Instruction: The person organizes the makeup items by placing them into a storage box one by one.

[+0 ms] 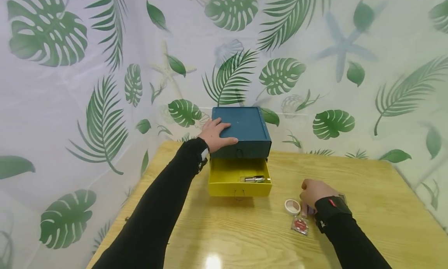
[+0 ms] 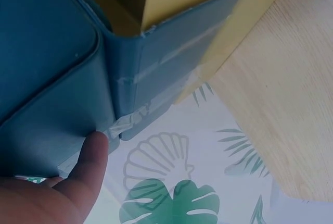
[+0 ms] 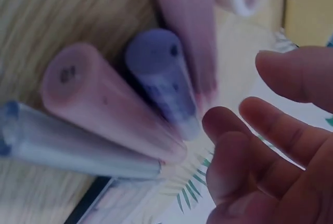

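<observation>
rests the left hand [image 1: 216, 136], with fingers spread wide, on the blue box [image 1: 246, 123] above a pulled-out yellow drawer [image 1: 224, 190]. has the right hand [image 1: 316, 193], with thumb and loosely curled fingers apart, just beside a pink tube [image 3: 117, 104] and a purple tube [image 3: 161, 75] on the table [image 1: 269, 241], near a round compact [image 1: 292, 207].
</observation>
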Tool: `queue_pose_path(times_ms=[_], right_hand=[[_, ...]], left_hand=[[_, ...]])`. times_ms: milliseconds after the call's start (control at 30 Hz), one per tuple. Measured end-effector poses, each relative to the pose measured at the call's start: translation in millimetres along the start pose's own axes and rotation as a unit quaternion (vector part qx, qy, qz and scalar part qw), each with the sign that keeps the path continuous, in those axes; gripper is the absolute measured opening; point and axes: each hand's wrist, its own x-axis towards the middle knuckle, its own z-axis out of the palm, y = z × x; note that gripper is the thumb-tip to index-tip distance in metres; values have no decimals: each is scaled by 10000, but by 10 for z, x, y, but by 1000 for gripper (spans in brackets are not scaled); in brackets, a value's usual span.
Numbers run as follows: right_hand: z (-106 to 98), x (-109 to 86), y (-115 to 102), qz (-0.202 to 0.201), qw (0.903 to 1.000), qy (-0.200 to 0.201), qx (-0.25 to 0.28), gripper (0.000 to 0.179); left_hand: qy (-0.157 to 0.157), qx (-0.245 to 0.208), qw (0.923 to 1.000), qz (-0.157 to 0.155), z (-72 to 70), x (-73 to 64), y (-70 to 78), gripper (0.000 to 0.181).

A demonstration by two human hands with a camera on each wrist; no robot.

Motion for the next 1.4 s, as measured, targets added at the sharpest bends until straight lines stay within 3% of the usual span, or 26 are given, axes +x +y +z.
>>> queue_pose_path(times_ms=[133,367,567,800,1000,1200,1400], right_hand=[[68,56,17,-106,9999,-35,-78,27],[104,73,40,-838,9958,-75,-358,19],[179,85,21,-787,9965,25,-262,17],[249,81,11,-468,9985,218,175,35],[65,24,-112,-520,9933,202,1016,27],[-280,-73,-425,-1104,9887,591,820,27],[-474,-198,-779,-1883,9758,966,558,27]], left_hand=[[-60,18,10000,-12,16,9,-2,76],[-15,-37,10000,61,-29,-5,-16,75],[-30,-22,10000,58,-68,0,4,75],[-27,-132,9999,46,-50,-8,-19,75],[22,-298,9995,107,-45,-1,-58,81],[7,-179,9998,100,-45,10,-40,76],[-1,-53,9999,94,-48,-15,-28,74]])
